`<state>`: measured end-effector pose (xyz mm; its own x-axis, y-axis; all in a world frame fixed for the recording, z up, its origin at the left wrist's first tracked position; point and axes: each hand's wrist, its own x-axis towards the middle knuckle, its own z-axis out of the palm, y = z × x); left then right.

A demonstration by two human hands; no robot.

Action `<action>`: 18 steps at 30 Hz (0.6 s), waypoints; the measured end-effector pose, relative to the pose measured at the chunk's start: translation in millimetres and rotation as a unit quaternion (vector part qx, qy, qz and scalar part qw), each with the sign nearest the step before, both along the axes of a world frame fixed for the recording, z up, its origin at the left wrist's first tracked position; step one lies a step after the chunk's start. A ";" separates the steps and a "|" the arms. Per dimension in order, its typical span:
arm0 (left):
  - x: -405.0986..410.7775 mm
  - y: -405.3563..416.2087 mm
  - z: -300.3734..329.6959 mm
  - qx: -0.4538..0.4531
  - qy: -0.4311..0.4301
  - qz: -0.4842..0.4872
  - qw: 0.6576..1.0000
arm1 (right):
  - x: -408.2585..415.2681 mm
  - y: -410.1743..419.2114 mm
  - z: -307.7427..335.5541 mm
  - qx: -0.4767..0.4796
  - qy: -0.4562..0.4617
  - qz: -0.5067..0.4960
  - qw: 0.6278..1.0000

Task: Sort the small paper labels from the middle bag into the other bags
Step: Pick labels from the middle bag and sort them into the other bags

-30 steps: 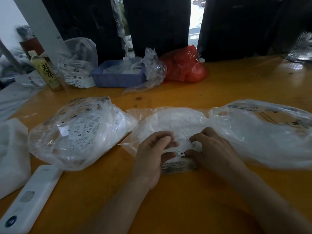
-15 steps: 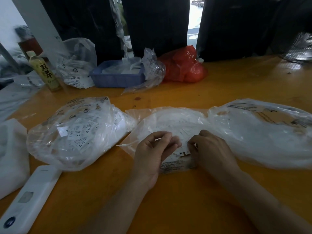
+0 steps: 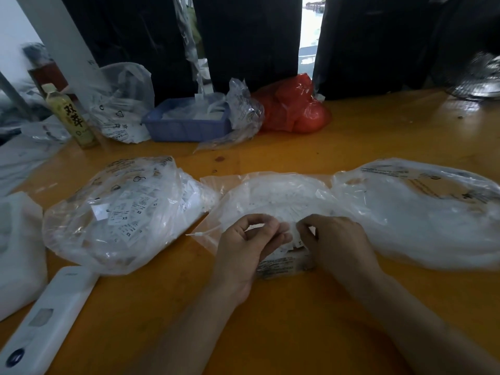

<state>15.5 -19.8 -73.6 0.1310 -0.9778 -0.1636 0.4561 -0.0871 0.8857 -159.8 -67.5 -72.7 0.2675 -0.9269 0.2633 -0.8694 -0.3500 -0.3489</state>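
Note:
Three clear plastic bags lie in a row on the orange table (image 3: pixel 297 320). The middle bag (image 3: pixel 273 196) holds small white paper labels (image 3: pixel 286 215). My left hand (image 3: pixel 249 247) is at its near opening, fingers curled round a few white labels. My right hand (image 3: pixel 332 239) is beside it, pinching labels at the bag's mouth. The left bag (image 3: pixel 121 212) shows labels printed XS. The right bag (image 3: pixel 422 212) is full of white labels.
At the back stand a blue basket (image 3: pixel 186 125), a red bag (image 3: pixel 292 109), a bottle (image 3: pixel 71 117) and a printed plastic bag (image 3: pixel 121 104). A white device (image 3: pixel 46 320) and a white bag (image 3: pixel 16 253) lie at the near left.
Both hands have kept working at the middle bag's mouth. My left hand's fingers have curled further in and drawn closer to my right hand.

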 end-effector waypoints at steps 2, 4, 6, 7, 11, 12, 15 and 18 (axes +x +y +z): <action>0.5 -0.1 -1.1 0.005 -0.007 -0.007 1.000 | -1.7 1.2 2.3 -0.026 -0.123 0.001 0.992; 0.8 -0.6 -1.9 0.003 -0.008 -0.013 1.000 | -3.4 2.1 5.9 -0.004 -0.223 0.003 0.975; 0.8 -1.4 -2.9 -0.003 0.001 -0.017 1.000 | -5.0 3.3 8.2 0.041 -0.297 0.015 0.954; 0.8 -1.7 -3.3 -0.005 0.004 -0.019 1.000 | -5.9 3.9 9.1 0.056 -0.319 0.018 0.946; 0.9 -2.1 -4.2 -0.013 0.003 -0.016 1.000 | -9.8 2.1 9.3 0.093 -0.412 0.011 0.907; 0.9 -2.4 -4.6 -0.015 0.004 -0.012 1.000 | -10.7 0.9 8.5 0.106 -0.428 0.011 0.897; 1.0 -3.4 -5.4 -0.016 -0.005 0.006 1.000 | -12.6 -2.3 7.7 0.138 -0.445 0.019 0.884; 2.3 -3.9 -5.4 -0.013 -0.012 0.012 1.000 | -13.7 -1.4 8.8 0.151 -0.453 0.046 0.877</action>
<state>17.8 -23.7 -79.0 0.1576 -0.9784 -0.1338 0.4360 -0.0526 0.8984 -173.5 -68.9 -64.0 0.1516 -0.9766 0.1525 -0.1600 -0.1765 -0.9712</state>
